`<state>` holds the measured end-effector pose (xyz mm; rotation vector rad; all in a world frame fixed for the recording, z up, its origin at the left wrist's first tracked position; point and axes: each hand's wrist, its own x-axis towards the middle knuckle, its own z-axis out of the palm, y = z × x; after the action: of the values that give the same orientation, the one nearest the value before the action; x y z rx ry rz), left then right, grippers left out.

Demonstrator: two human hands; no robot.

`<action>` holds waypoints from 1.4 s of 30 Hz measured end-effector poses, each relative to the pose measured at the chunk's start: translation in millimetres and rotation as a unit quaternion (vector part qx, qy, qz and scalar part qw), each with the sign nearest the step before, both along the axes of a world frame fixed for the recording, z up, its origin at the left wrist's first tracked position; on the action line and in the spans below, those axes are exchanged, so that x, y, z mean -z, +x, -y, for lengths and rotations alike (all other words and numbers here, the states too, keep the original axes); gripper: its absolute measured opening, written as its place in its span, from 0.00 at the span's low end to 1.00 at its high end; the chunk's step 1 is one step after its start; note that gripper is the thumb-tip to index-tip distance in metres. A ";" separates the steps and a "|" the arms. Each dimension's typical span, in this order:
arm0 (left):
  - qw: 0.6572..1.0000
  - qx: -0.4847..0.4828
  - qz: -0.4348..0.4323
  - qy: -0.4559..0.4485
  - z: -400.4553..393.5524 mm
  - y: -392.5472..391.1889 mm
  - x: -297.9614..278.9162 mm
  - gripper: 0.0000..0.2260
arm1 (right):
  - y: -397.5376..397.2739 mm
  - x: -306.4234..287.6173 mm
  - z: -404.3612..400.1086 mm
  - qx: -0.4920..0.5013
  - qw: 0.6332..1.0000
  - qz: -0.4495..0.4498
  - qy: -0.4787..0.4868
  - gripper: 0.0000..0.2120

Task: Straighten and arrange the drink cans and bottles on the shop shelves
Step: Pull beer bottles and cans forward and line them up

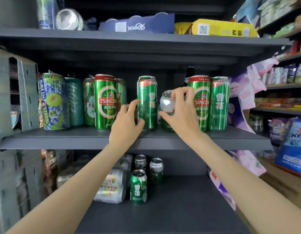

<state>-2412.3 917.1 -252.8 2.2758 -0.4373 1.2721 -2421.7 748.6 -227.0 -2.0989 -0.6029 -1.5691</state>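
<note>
On the middle shelf (62, 141) stands a row of tall green beer cans. My left hand (127, 122) grips the lower left side of a tall green can (147, 102) at the centre. My right hand (178, 110) pinches the top of a short green can with a silver shoulder (166, 103), just right of the tall one. Two more tall green cans, a Tsingtao can (199, 102) and a plain green can (219, 102), stand right of my right hand. Another Tsingtao can (105, 102) stands left of my left hand.
A blue-and-green can (53, 102) and darker cans fill the middle shelf's left end. The lower shelf (180, 208) holds three small cans and a shrink-wrapped pack (112, 184). Boxes (222, 28) sit on the top shelf. Snack bags hang at the right; a grey crate (14, 92) stands left.
</note>
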 end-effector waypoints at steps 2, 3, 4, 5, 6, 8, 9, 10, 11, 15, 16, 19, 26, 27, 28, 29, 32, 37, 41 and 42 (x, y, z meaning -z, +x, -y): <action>1.000 0.013 0.020 -0.007 -0.9 -9.7 2.1 0.22 | -22.5 -5.7 7.1 -0.064 0.997 0.004 0.040 0.24; 0.999 0.019 0.035 -0.001 -3.2 -16.0 7.4 0.21 | -37.7 -7.2 12.3 -0.096 0.994 0.003 0.053 0.25; 0.998 0.024 0.056 0.013 -7.1 -22.8 16.2 0.19 | -53.8 -6.7 18.6 -0.126 0.990 -0.006 0.058 0.26; 0.996 0.026 0.083 0.031 -12.5 -30.2 29.2 0.18 | -69.6 -3.3 25.4 -0.158 0.985 -0.027 0.058 0.27; 0.992 0.027 0.112 0.043 -19.1 -37.0 45.1 0.16 | -84.2 2.0 30.9 -0.189 0.978 -0.063 0.054 0.28; 0.988 0.022 0.143 0.056 -32.6 -49.5 81.6 0.14 | -103.7 20.9 34.9 -0.233 0.960 -0.152 0.031 0.27; 0.988 0.018 0.135 0.066 -38.0 -54.2 101.3 0.13 | -107.8 36.3 33.5 -0.237 0.952 -0.192 0.015 0.26; 0.990 0.016 0.119 0.081 -42.1 -57.7 120.4 0.12 | -109.2 55.0 30.3 -0.228 0.948 -0.224 -0.005 0.26; 0.991 0.015 0.096 0.097 -44.9 -59.6 137.7 0.12 | -108.8 76.1 24.7 -0.212 0.944 -0.251 -0.028 0.26; 0.992 -0.012 -0.025 0.121 -56.8 -55.0 177.4 0.14 | -71.1 164.6 1.1 -0.157 0.909 -0.377 -0.086 0.26; 0.991 -0.020 -0.055 0.119 -60.4 -53.2 181.0 0.15 | -54.9 181.2 -3.0 -0.129 0.904 -0.401 -0.078 0.25; 0.988 -0.028 -0.094 0.123 -70.7 -53.1 186.7 0.17 | -9.8 210.4 -15.3 -0.045 0.904 -0.423 -0.030 0.24; 0.991 -0.051 -0.061 0.106 -92.8 -55.9 197.2 0.14 | 35.5 231.4 -32.3 0.067 0.909 -0.411 0.015 0.24; 0.992 -0.059 -0.055 0.100 -96.7 -55.7 194.6 0.14 | 34.4 228.5 -33.1 0.089 0.908 -0.408 -0.011 0.25; 0.992 -0.066 -0.048 0.093 -100.2 -55.8 189.9 0.14 | 30.3 223.6 -33.3 0.115 0.910 -0.395 -0.046 0.25; 0.993 -0.070 -0.040 0.084 -104.2 -56.2 183.4 0.14 | 24.1 217.9 -33.1 0.129 0.918 -0.366 -0.078 0.23; 0.995 -0.062 0.007 0.075 -113.5 -63.2 159.4 0.14 | -10.1 200.6 -34.2 0.046 0.959 -0.257 -0.106 0.14; 0.990 -0.067 0.086 0.088 -129.2 -80.4 111.6 0.14 | -69.3 145.7 -44.1 -0.100 0.984 -0.057 -0.137 0.08; 0.991 -0.103 0.081 0.025 -143.6 -78.6 68.7 0.15 | -66.6 74.5 -62.1 -0.133 0.987 -0.035 -0.088 0.09; 0.991 -0.108 0.074 0.005 -147.0 -75.9 57.9 0.15 | -60.2 59.5 -67.1 -0.130 0.988 -0.038 -0.079 0.10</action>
<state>-2488.2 1064.1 -310.6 2.2953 -0.2525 1.5548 -2481.9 815.7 -286.5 -2.0818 -0.9577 -1.3285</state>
